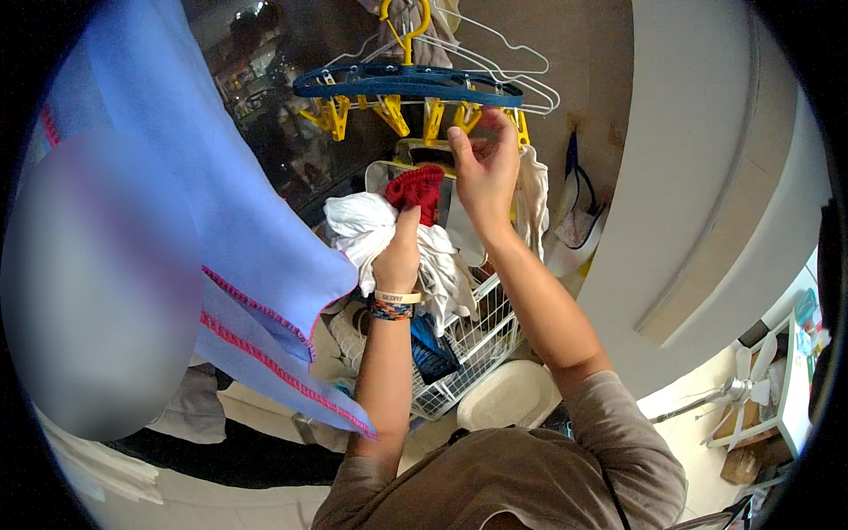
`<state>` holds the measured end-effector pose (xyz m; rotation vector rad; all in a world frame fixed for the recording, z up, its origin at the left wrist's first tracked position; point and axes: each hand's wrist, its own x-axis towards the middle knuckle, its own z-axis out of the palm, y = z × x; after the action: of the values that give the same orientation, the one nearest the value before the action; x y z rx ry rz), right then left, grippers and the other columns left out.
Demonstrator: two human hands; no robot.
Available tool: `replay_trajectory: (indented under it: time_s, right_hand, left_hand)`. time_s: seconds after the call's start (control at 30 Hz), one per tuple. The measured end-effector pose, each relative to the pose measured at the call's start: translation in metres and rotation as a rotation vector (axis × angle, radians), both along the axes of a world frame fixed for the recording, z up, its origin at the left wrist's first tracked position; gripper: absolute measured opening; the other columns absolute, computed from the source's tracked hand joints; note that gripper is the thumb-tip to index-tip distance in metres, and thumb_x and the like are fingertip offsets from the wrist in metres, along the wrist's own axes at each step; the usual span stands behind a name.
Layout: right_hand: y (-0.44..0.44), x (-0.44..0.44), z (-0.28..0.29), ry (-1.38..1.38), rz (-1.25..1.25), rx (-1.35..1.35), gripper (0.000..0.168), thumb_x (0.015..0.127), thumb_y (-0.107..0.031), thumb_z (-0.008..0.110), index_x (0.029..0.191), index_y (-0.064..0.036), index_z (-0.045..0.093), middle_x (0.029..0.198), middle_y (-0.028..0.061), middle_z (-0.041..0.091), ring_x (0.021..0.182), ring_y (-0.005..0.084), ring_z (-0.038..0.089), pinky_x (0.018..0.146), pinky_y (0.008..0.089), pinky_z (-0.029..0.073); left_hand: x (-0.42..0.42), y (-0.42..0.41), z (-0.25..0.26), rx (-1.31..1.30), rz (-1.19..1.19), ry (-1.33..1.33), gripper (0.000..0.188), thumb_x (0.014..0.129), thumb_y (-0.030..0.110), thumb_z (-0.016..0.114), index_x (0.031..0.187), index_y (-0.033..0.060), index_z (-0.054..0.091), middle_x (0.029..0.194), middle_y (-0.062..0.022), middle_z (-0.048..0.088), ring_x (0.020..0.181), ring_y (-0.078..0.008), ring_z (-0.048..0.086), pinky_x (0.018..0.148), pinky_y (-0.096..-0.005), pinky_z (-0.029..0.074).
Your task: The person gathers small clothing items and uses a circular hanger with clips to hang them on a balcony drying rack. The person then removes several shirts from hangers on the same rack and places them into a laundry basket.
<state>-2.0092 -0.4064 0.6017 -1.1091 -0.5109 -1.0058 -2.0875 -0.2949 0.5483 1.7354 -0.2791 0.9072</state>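
My left hand [397,255] grips a bundle of laundry, made up of white cloth [361,222] and a red ribbed knit piece [417,189] that sticks up above the thumb. Higher up, my right hand [490,169] is raised beside the yellow clothes pegs [432,119] of a dark blue oval drying hanger [407,86]. Its thumb and fingers are apart around one peg, with no cloth between them; the fingertips are partly blurred against the rim. A yellow hook [407,33] tops the hanger. From its right end hangs an off-white garment [532,199].
White wire hangers [530,59] hang behind. A large blue cloth with pink stitched edges [245,218] drapes at the left. Below are a white wire basket [493,331] with dark blue cloth [434,351] and a beige basin [510,397]. A pedestal fan [739,387] stands at the right.
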Motion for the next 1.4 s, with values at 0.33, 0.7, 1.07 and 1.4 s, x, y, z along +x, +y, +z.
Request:
replay_trajectory:
  time_s: [0.33, 0.7, 1.07, 1.4]
  right_hand:
    - [-0.017, 0.01, 0.008, 0.091, 0.386, 0.022, 0.017, 0.082, -0.014, 0.068, 0.088, 0.0, 0.06, 0.081, 0.0005, 0.061, 0.068, 0.0051, 0.053, 0.062, 0.0187, 0.043]
    - [-0.031, -0.005, 0.019, 0.054, 0.831, 0.268, 0.01, 0.086, -0.005, 0.061, 0.092, -0.004, 0.054, 0.096, 0.0081, 0.064, 0.091, 0.0137, 0.061, 0.074, 0.0244, 0.048]
    - [-0.03, -0.014, 0.021, 0.099, 0.708, 0.072, 0.018, 0.083, 0.003, 0.06, 0.097, -0.002, 0.05, 0.098, 0.0123, 0.064, 0.084, 0.0134, 0.06, 0.071, 0.0235, 0.048]
    - [-0.039, -0.022, 0.027, 0.153, 0.765, 0.045, 0.024, 0.08, 0.003, 0.063, 0.097, -0.001, 0.047, 0.083, 0.0056, 0.062, 0.073, 0.0114, 0.057, 0.068, 0.0237, 0.046]
  left_hand:
    - [0.03, -0.003, -0.01, -0.114, -0.102, -0.01, 0.041, 0.091, 0.031, 0.052, 0.119, 0.0008, 0.053, 0.123, -0.0077, 0.053, 0.111, -0.0192, 0.048, 0.098, -0.0302, 0.032]
    - [0.025, -0.003, 0.008, -0.203, 0.098, 0.262, 0.039, 0.087, 0.029, 0.053, 0.111, -0.001, 0.061, 0.112, -0.0101, 0.059, 0.099, -0.0187, 0.053, 0.09, -0.0279, 0.037]
    - [0.02, -0.012, 0.011, -0.176, -0.042, 0.255, 0.056, 0.086, 0.046, 0.05, 0.117, -0.0009, 0.056, 0.115, -0.014, 0.059, 0.106, -0.0237, 0.053, 0.092, -0.0297, 0.036]
    - [0.027, -0.012, 0.007, -0.119, -0.05, 0.116, 0.043, 0.089, 0.035, 0.052, 0.117, 0.0031, 0.056, 0.112, -0.0088, 0.057, 0.105, -0.0187, 0.05, 0.09, -0.0275, 0.036]
